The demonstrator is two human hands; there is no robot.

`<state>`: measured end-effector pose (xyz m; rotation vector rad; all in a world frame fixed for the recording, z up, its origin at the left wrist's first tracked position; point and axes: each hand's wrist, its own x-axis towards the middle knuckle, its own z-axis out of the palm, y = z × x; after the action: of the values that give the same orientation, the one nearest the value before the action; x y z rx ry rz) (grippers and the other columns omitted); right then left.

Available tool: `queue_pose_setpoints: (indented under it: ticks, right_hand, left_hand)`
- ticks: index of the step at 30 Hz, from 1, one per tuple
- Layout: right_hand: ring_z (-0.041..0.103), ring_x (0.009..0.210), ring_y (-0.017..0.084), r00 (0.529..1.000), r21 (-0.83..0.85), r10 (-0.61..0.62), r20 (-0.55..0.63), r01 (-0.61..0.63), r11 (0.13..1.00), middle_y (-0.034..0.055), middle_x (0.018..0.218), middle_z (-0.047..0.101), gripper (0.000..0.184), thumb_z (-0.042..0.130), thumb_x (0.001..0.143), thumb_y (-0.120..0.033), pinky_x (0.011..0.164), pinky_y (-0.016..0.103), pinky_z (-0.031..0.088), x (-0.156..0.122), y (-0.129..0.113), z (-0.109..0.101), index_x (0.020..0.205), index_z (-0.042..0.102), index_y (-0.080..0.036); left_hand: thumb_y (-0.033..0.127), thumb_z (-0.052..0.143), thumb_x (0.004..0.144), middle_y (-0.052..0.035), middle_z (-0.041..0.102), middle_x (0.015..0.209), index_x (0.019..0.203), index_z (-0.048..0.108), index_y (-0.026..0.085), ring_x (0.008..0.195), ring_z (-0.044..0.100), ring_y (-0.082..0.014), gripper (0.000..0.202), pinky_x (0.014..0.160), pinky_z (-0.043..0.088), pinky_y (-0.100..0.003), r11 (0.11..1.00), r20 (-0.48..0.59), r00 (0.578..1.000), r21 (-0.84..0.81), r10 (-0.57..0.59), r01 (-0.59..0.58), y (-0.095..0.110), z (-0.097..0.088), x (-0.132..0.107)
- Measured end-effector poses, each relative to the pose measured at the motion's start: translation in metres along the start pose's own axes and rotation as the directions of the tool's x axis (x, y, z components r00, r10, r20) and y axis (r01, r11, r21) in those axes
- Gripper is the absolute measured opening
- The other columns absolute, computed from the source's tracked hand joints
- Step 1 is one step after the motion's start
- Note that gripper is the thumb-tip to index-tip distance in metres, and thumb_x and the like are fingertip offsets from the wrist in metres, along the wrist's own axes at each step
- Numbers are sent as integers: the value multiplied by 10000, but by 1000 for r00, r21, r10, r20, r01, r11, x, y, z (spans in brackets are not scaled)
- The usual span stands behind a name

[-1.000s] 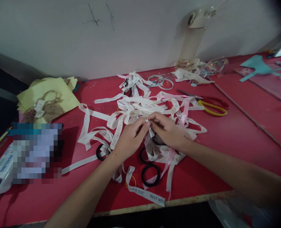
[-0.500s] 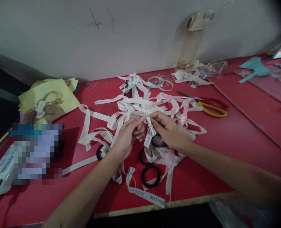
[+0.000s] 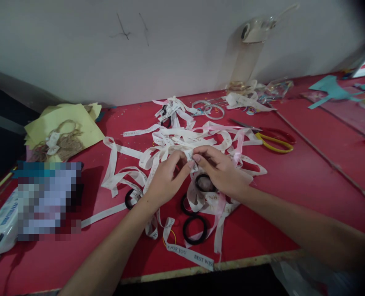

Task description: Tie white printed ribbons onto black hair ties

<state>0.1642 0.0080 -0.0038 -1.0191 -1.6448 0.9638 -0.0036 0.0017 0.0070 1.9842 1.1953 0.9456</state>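
Lettered ribbon pinched between two sets of fingertips

A short stretch of white ribbon (image 3: 190, 155) with dark lettering shows in the gap between the left hand (image 3: 168, 174) and the right hand (image 3: 221, 168), above the middle of the red table (image 3: 250, 230). Its visible part runs lengthwise from the far side toward the person, the near end leaning slightly to the right. The lettering follows that same length. Where the rest of the strip goes is hidden by the fingers.

The ribbon sits right at the fingertips, well forward of both palms. The left hand closes on it from the left, thumb over the near part with the forefinger bent behind. The right hand meets it from the right, thumb and forefinger together near the upper part. Both hands appear to be gripping it in a pinch; whether it is folded or knotted there is too small to tell.

Just below the right hand is a black ring (image 3: 201, 188), partly covered by that hand; whether it is joined to the held ribbon cannot be seen. A second black ring (image 3: 185, 231) lies flat nearer the table edge. Loose white ribbons (image 3: 176, 131) spread around and beyond the hands, with a pink ribbon (image 3: 239, 146) among them, and scissors (image 3: 275, 147) lie to the right.
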Motion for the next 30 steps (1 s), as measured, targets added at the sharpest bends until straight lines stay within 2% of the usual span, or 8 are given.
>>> queue_pose_setpoints:
  ticks: [4,8,11,14,19,22,26,30]
  right_hand:
    - [562,652,102,999,160,47,27,-51,986,-19,756,585,91,560,906,-310,599,220,462,-1,0,3,938,550,-226]
    - [557,596,93,994,286,83,71,-100,953,-36,680,575,126,576,896,-331,581,221,470,-1,1,6,917,555,-208]
    - [554,568,82,988,283,114,107,-140,949,-35,668,584,132,578,893,-323,557,211,464,-1,0,5,902,576,-191]
    - [543,541,72,978,272,138,157,-177,946,-33,660,585,144,569,893,-318,531,200,453,1,-4,3,871,592,-178]
    - [531,527,70,967,238,171,191,-214,947,-32,636,575,191,570,883,-331,527,202,448,3,-9,1,792,582,-163]
    - [537,529,69,964,226,179,198,-223,948,-31,644,581,187,576,877,-329,528,201,446,4,-6,0,791,583,-163]
    - [553,534,75,967,243,181,179,-222,944,-36,649,586,148,578,878,-320,534,206,457,2,-2,-1,855,581,-175]
    - [581,572,95,989,256,124,78,-140,957,-26,664,610,144,569,884,-329,570,230,488,10,-3,-4,861,565,-187]
  left_hand:
    - [321,447,922,20,521,774,859,477,202,694,504,-96,138,669,404,-214,999,-32,998,27,45,-45,-2,-3,0]
    - [291,463,903,19,536,751,871,474,201,663,506,-105,96,627,390,-218,966,-77,990,242,117,-95,-6,-6,0]
    - [282,470,886,20,564,735,888,480,204,642,525,-114,79,602,375,-226,882,-93,975,450,201,-139,-10,-8,1]
    - [282,467,881,11,613,752,902,497,203,657,559,-127,87,600,367,-238,773,-59,962,609,268,-178,-12,-9,1]
    - [297,448,887,-2,655,776,883,514,199,692,597,-146,118,592,360,-254,688,-31,967,708,253,-157,-11,-10,2]
    - [291,462,883,2,663,783,889,514,198,693,609,-148,107,585,360,-258,707,-24,976,693,217,-140,-11,-10,3]
    - [301,476,888,9,666,797,926,512,205,719,625,-140,109,600,380,-244,792,-42,985,600,169,-110,-9,-11,3]
    - [336,449,913,10,643,786,1025,479,198,650,594,-113,181,601,401,-228,893,-125,986,448,114,-46,-5,-13,2]
